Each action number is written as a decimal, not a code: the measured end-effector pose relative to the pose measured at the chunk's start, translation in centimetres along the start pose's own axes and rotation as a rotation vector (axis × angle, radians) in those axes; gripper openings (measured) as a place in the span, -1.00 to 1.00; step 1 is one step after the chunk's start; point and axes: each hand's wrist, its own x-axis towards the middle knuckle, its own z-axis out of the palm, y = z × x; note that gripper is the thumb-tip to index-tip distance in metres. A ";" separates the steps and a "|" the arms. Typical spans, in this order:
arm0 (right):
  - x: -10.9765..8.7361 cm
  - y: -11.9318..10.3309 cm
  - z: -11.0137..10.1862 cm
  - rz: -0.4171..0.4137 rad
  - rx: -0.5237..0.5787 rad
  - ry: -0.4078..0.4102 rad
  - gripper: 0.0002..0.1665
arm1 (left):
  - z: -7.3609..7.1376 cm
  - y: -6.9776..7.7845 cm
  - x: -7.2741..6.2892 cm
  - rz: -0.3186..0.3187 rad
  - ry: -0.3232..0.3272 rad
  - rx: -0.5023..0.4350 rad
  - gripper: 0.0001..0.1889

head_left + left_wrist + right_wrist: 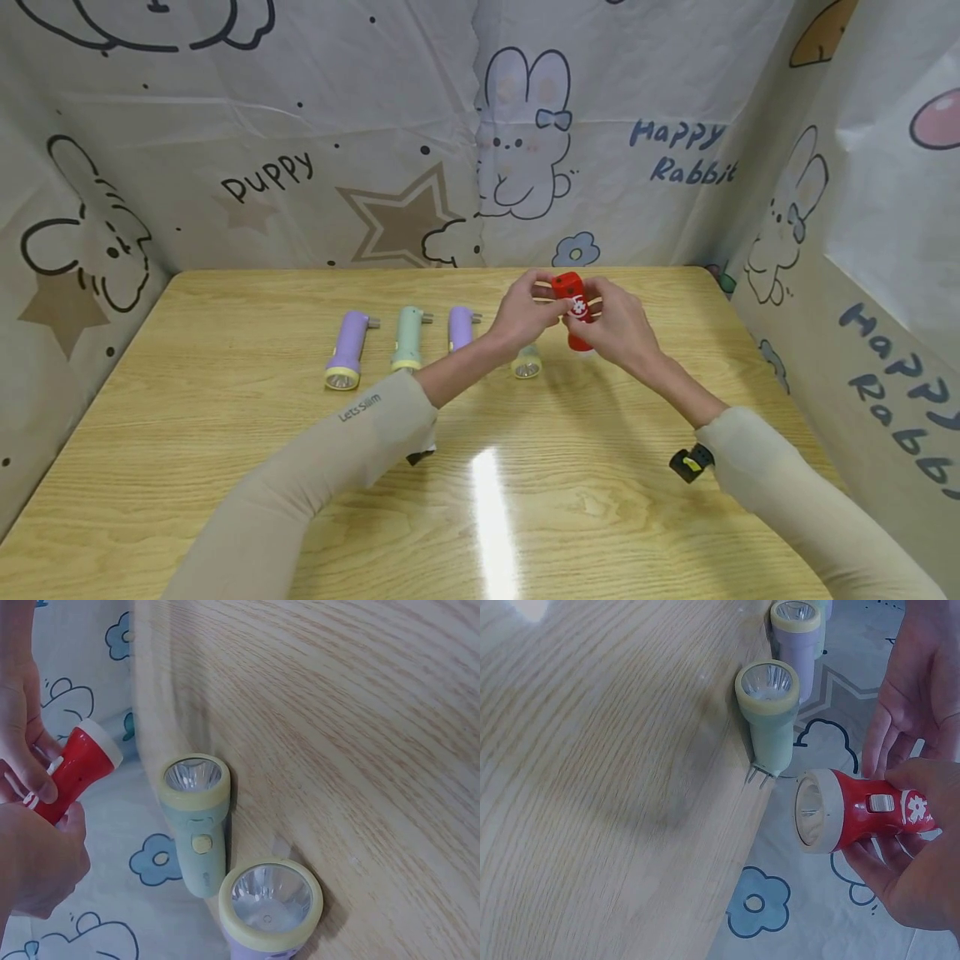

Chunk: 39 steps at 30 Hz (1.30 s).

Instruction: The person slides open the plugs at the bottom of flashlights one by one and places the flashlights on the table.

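Both hands are on a red flashlight [576, 292] with a white lens ring and a white flower print, raised above the far part of the table. My left hand [525, 315] pinches it near the tail end from the left. From the other side my right hand [621, 323] grips the body, thumb on top and fingers beneath. In the right wrist view the flashlight's white slide switch [881, 803] faces up and its lens points left. Just left of it lies a green flashlight [771, 735] with a yellow rim, partly hidden by my left arm in the head view.
A row holds a purple flashlight [350, 346] at the left, a green flashlight [407, 337], and another purple one [460, 327] partly behind my left forearm. Plug prongs stick out from their tails. The wooden table [225, 467] ends at a printed cloth backdrop [300, 217].
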 end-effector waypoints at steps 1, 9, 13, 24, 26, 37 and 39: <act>0.0 0.0 0.0 0.000 -0.001 0.002 -0.48 | 0.0 0.0 0.0 -0.003 -0.003 -0.009 -0.59; 0.0 -0.2 0.2 -0.004 0.003 0.017 -0.48 | 0.0 -0.2 -0.1 -0.026 -0.005 -0.048 -0.57; 0.0 -0.5 0.2 -0.007 0.013 0.016 -0.46 | 0.1 -0.2 -0.1 -0.039 -0.011 -0.039 -0.55; 0.0 -0.9 0.4 0.000 0.023 0.015 -0.43 | 0.1 0.0 -0.3 -0.041 -0.013 -0.040 -0.58; 0.0 -0.9 0.4 0.000 0.025 0.016 -0.43 | 0.1 0.0 -0.3 -0.042 -0.013 -0.040 -0.59; 0.1 -0.8 0.4 0.027 0.057 -0.014 -0.49 | -0.3 -0.2 -0.3 -0.014 -0.037 -0.065 -0.62; 0.1 -0.8 0.4 0.031 0.054 -0.019 -0.49 | -0.4 -0.3 -0.4 -0.012 -0.041 -0.060 -0.62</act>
